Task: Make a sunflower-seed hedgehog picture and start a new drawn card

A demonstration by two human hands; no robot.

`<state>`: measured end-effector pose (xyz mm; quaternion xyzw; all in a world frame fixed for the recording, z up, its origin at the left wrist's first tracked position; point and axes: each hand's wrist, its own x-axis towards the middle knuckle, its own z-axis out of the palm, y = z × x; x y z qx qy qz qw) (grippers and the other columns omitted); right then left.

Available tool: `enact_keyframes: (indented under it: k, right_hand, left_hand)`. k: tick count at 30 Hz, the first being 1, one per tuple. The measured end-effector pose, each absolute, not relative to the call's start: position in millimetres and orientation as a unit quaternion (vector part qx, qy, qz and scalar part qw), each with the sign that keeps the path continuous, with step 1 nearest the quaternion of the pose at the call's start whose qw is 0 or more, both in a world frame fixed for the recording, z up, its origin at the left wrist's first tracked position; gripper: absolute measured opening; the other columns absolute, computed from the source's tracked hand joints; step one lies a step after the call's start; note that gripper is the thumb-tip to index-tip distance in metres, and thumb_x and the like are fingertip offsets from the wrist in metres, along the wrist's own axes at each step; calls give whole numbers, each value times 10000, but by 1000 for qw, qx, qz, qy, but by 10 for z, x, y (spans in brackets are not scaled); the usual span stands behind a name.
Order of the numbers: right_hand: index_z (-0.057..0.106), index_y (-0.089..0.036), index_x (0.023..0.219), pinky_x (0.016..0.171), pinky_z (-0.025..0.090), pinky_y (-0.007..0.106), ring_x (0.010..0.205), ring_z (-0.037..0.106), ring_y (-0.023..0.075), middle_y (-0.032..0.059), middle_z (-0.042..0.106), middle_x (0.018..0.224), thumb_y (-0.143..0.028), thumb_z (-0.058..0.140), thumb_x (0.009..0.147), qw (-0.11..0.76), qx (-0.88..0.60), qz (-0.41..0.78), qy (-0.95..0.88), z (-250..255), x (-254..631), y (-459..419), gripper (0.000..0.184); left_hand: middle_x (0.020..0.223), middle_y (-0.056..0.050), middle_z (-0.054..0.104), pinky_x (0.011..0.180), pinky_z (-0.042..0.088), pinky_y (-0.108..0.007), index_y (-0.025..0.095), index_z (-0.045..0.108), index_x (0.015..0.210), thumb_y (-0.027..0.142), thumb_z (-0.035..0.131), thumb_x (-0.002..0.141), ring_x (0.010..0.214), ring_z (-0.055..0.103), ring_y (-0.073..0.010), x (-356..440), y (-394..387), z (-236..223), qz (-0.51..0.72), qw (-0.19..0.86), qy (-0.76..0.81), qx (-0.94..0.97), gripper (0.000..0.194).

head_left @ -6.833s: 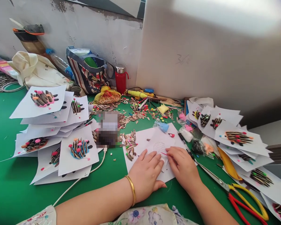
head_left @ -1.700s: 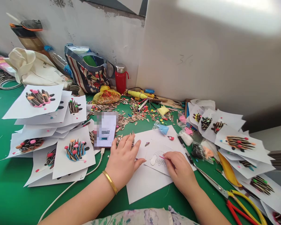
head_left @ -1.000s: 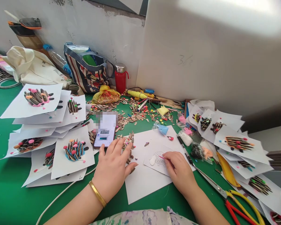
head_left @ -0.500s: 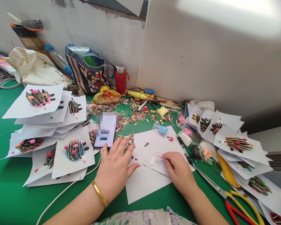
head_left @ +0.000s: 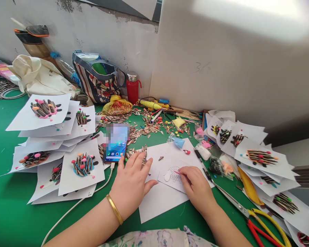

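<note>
My left hand (head_left: 134, 180) is spread out beside a phone (head_left: 119, 142), its little finger at the phone's lower right corner. The phone's lit screen shows rows of app icons, and a white charging cable (head_left: 112, 171) is plugged in below. My right hand (head_left: 198, 188) is closed in a pinch on a thin pink stick (head_left: 177, 172). The stick's end lies over a hedgehog drawing (head_left: 173, 171) on a small white sheet. A white lump of clay (head_left: 167, 176) covers the drawing's left end. Under that small sheet lies a larger paper (head_left: 151, 206).
Stacked cards with seed hedgehogs stand at left (head_left: 81, 181) and right (head_left: 252, 145). Scissors (head_left: 234, 199) and a yellow comb (head_left: 249, 187) lie by my right arm. Behind are loose sunflower seeds (head_left: 146, 128), bagged clay (head_left: 179, 141), a red flask (head_left: 133, 89) and a striped bag (head_left: 96, 80).
The phone screen has switched from a mostly white page to a blue home screen with icons. My left hand has shifted slightly right. The right hand stays at the drawing.
</note>
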<state>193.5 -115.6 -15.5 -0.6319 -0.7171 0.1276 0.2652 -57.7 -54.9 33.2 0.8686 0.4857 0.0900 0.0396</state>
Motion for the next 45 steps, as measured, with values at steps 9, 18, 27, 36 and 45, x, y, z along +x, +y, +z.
enact_keyframes:
  k: [9, 18, 27, 36, 45]
  right_hand:
    - [585, -226, 997, 832, 500, 433, 968, 585, 250, 77, 652, 987, -221, 464, 947, 265, -629, 124, -720, -163, 1940, -1155, 131]
    - [574, -223, 1007, 840, 481, 427, 970, 559, 243, 70, 639, 988, -210, 462, 950, 264, -630, 134, -718, -143, 1931, -1158, 126]
    - [578, -221, 1001, 846, 475, 413, 977, 555, 240, 66, 640, 990, -219, 461, 952, 262, -634, 137, -715, -157, 1935, -1158, 127]
    - [581, -220, 991, 847, 478, 400, 978, 561, 235, 64, 644, 988, -218, 464, 947, 262, -634, 137, -714, -148, 1938, -1158, 125]
    - [589, -221, 990, 841, 483, 398, 977, 576, 239, 68, 651, 989, -224, 463, 944, 262, -636, 130, -714, -168, 1945, -1155, 133]
  left_hand:
    - [1447, -97, 469, 1067, 306, -592, 274, 550, 1312, 472, 620, 844, 1327, 384, -330, -550, -379, 296, 93, 26, 489, 867, 513]
    - [1408, -124, 497, 1049, 330, -573, 255, 529, 1336, 505, 573, 865, 1316, 389, -335, -630, -196, 266, 96, 15, 528, 844, 535]
    - [1428, -108, 493, 1113, 247, -577, 257, 561, 1319, 517, 599, 844, 1325, 398, -334, -537, -397, 328, 129, 10, 484, 865, 542]
    - [1431, -110, 483, 1061, 288, -619, 275, 521, 1355, 489, 592, 856, 1325, 389, -346, -719, -531, 308, 82, 9, 529, 844, 548]
    - [1444, -118, 464, 1052, 308, -588, 258, 528, 1347, 482, 597, 855, 1328, 383, -344, -805, -505, 288, 67, 3, 545, 836, 546]
